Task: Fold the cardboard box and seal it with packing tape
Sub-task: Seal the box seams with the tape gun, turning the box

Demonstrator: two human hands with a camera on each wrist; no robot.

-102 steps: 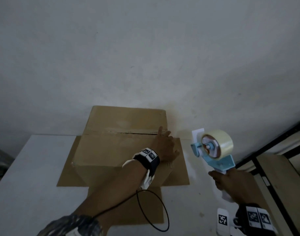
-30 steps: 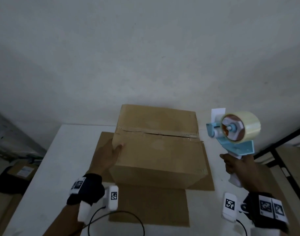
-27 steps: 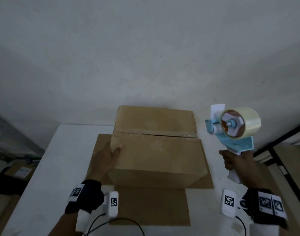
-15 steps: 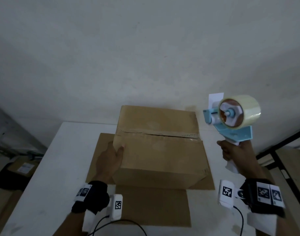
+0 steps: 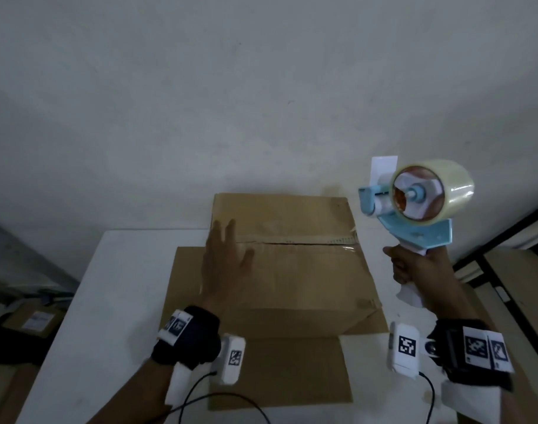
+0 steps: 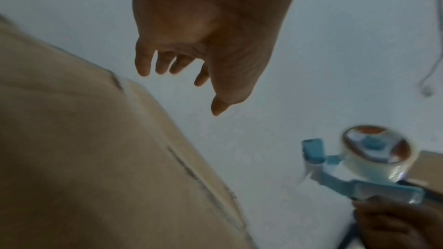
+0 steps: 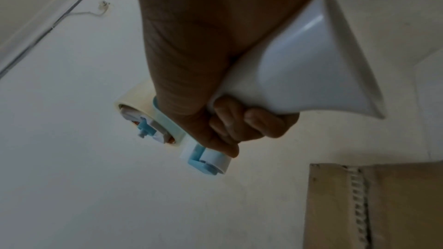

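Left hand [image 5: 223, 264]: my fingers spread straight above the cardboard box [image 5: 295, 264].
Right hand [image 5: 414, 267]: my fingers wrapped round the tape dispenser [image 5: 414, 209] handle.

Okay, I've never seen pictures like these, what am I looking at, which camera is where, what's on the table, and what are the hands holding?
No machine here: a person wears three cameras. The head view looks down at both hands; each wrist view looks along one hand. On the white table stands a closed cardboard box on flat cardboard sheets. Clear tape already shows along its top seam at the right end. The left hand is open above the box's left side, fingers spread, holding nothing. The right hand grips the white handle of a blue tape dispenser, raised to the right of the box, with a roll of clear tape on it.
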